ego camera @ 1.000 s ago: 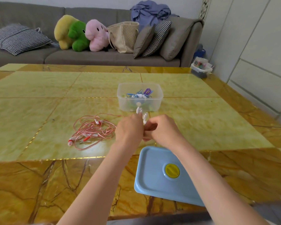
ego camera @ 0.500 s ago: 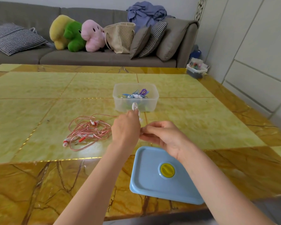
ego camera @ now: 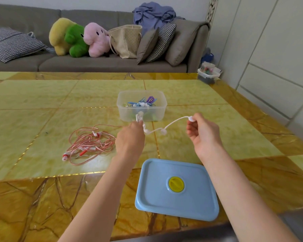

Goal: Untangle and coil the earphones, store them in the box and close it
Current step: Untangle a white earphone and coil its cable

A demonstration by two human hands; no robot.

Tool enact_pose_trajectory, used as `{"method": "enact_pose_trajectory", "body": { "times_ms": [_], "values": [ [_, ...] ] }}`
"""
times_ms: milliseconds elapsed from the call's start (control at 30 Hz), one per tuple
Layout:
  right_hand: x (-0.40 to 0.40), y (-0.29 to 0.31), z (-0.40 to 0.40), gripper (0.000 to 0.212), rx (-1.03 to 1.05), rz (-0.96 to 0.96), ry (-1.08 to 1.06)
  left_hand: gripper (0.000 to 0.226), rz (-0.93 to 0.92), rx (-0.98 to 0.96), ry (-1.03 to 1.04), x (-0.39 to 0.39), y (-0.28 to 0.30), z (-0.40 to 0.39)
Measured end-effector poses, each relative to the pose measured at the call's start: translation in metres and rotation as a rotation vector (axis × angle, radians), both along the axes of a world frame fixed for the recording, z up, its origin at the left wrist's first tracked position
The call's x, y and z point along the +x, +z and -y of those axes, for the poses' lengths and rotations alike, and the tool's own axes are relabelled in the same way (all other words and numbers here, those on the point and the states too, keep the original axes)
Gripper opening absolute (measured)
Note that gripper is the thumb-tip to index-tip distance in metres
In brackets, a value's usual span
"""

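- The white earphones (ego camera: 171,123) are held in the air over the table (ego camera: 42,102), strung between the two hands, with the cord sagging in the middle and one earbud hanging at the low point.
- The left hand (ego camera: 130,137) has its fingers (ego camera: 138,124) curled round a bunched part of the white cord; a short loop and an earbud stick up above them.
- The right hand (ego camera: 202,132) pinches the far end of the cord, with a small white piece showing at its fingers (ego camera: 192,122).
- Just beyond the left fingers stands the clear box (ego camera: 142,112), open on top, with blue, purple and green coiled earphones inside.
- To the left of the left fingers lies a tangle of pink-red earphones (ego camera: 89,143), loose on the table and apart from the hand.
- Nearer the person than both sets of fingers, the blue lid (ego camera: 177,198) with a yellow round knob lies flat on the table, between the forearms.
- Well beyond the fingers stands a grey sofa (ego camera: 103,64) with plush toys (ego camera: 77,39), a beige bag (ego camera: 126,41), cushions and a blue cloth.
- A small container (ego camera: 208,75) sits beyond the table's far right corner.
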State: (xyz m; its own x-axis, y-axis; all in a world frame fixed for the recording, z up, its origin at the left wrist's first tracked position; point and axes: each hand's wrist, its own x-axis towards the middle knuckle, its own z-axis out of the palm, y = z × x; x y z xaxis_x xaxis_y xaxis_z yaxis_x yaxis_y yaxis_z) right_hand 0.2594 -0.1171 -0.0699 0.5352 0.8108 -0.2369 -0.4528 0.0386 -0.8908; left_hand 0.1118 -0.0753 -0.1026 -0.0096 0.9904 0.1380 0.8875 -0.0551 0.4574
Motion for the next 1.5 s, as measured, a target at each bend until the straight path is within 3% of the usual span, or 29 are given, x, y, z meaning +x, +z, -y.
{"method": "enact_pose_trajectory", "body": {
  "times_ms": [200, 333, 500, 667, 800, 867, 933, 1067, 1333, 1500],
  "values": [
    [0.018, 0.001, 0.001, 0.022, 0.014, -0.029, -0.098, 0.031, -0.143, -0.005, -0.02, -0.001, -0.008, -0.001],
    [0.01, -0.002, 0.003, 0.019, -0.031, 0.109, 0.072, 0.03, -0.213, -0.035, -0.038, -0.003, -0.008, 0.002],
    [0.013, 0.0, 0.0, 0.018, 0.029, 0.135, 0.03, 0.026, -0.263, -0.11, -0.069, -0.002, -0.01, 0.005],
    [0.01, 0.001, 0.002, 0.014, 0.062, 0.298, 0.147, 0.041, -0.146, 0.009, -0.103, -0.01, -0.003, 0.003],
    [0.007, 0.01, 0.009, 0.013, 0.072, 0.474, 0.274, 0.039, 0.154, 0.108, -0.13, -0.014, 0.018, 0.003],
    [0.004, 0.016, 0.012, 0.013, 0.132, 0.516, 0.422, 0.04, 0.365, 0.007, -0.199, -0.009, 0.028, 0.004],
    [-0.002, 0.022, 0.015, 0.015, 0.21, 0.566, 0.532, 0.042, 0.546, -0.212, -0.24, -0.002, 0.033, 0.008],
    [-0.009, 0.029, 0.017, 0.015, 0.291, 0.69, 0.528, 0.04, 0.695, -0.511, -0.341, 0.002, 0.035, 0.019],
    [-0.006, 0.031, 0.019, 0.014, 0.271, 0.621, 0.643, 0.037, 0.718, -0.734, -0.606, -0.002, 0.052, 0.037],
    [-0.019, 0.026, 0.019, 0.015, 0.161, 0.598, 0.681, 0.034, 0.802, -0.851, -0.603, -0.001, 0.056, 0.039]
  ]
}}
